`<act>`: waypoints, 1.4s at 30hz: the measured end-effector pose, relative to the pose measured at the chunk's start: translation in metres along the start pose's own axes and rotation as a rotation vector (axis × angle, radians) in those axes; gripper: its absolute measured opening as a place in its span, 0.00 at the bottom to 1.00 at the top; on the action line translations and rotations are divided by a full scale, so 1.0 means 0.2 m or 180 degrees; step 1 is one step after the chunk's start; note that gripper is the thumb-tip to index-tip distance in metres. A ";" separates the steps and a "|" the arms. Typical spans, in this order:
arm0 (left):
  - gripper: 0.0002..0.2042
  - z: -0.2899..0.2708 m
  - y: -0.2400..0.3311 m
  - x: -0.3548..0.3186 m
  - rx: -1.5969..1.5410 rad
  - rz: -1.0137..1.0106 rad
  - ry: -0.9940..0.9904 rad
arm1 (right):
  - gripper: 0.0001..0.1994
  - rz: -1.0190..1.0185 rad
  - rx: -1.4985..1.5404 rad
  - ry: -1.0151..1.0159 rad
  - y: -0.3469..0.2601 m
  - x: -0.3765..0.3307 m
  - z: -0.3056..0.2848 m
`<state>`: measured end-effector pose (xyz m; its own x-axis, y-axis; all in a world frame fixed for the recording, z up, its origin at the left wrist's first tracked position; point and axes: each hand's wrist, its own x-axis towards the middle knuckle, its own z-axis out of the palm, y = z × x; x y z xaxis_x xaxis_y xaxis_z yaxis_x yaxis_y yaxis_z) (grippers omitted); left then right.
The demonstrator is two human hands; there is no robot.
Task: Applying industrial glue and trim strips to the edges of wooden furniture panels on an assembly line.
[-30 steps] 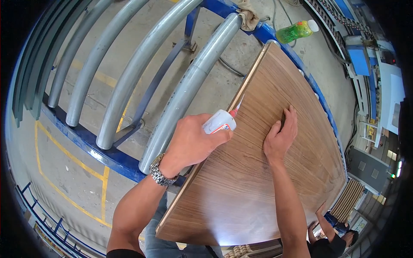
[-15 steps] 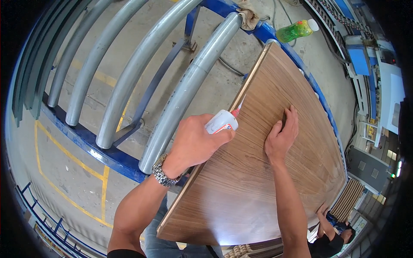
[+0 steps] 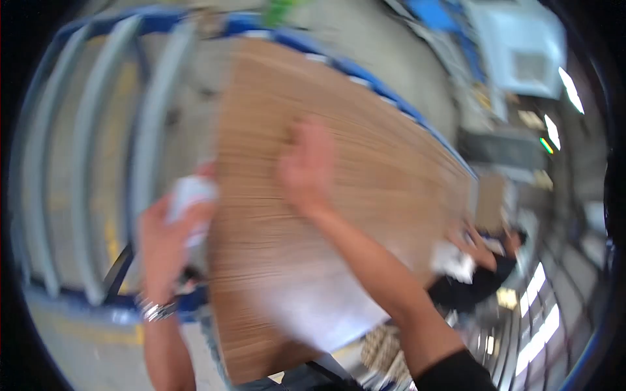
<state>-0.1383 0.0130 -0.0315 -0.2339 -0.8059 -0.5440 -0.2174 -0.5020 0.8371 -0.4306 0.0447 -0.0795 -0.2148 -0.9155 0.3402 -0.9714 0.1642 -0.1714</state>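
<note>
A wide brown wood-grain panel lies across the blue roller frame in front of me. My left hand, with a metal-band watch on its wrist, is wrapped round a white squeeze bottle with a reddish nozzle. The bottle is beside the panel's left edge, the nozzle close to that edge; blur hides whether they touch. My right hand rests flat on the panel's upper face, its fingers stretched out though smeared by motion.
Grey metal rollers on the blue frame stand to the left. A green bottle sits at the far edge. Another person in dark clothes has hands at the panel's right end. Stacked boards show below it.
The view has swung to the right and blurred, so panel and hands appear farther left. My left hand still grips the squeeze bottle, and my right hand stays on the panel.
</note>
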 end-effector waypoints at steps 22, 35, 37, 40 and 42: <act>0.27 0.04 -0.27 -0.16 -0.0421 0.0731 0.0751 | 0.26 0.0281 0.0356 -0.0563 -0.09 0.07 -0.05; 0.36 0.26 -0.53 -0.33 -0.0487 0.1474 0.1183 | 0.26 0.0307 0.0412 -0.0467 -0.08 0.06 -0.04; 0.38 0.25 -0.53 -0.33 -0.0724 0.1254 0.1147 | 0.26 0.0295 0.0425 -0.0435 -0.06 0.05 -0.05; 0.36 0.28 -0.45 -0.33 -0.0714 0.1318 0.1150 | 0.26 0.0252 0.0369 -0.0390 -0.04 0.05 -0.06; 0.38 0.25 -0.43 -0.33 -0.0895 0.1302 0.1130 | 0.26 0.0219 0.0358 -0.0370 -0.04 0.05 -0.05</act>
<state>-0.1511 0.1237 -0.0701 0.0953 -0.9820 -0.1632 0.0932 -0.1544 0.9836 -0.4265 0.0377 -0.0657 -0.2610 -0.9409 0.2159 -0.9360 0.1919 -0.2952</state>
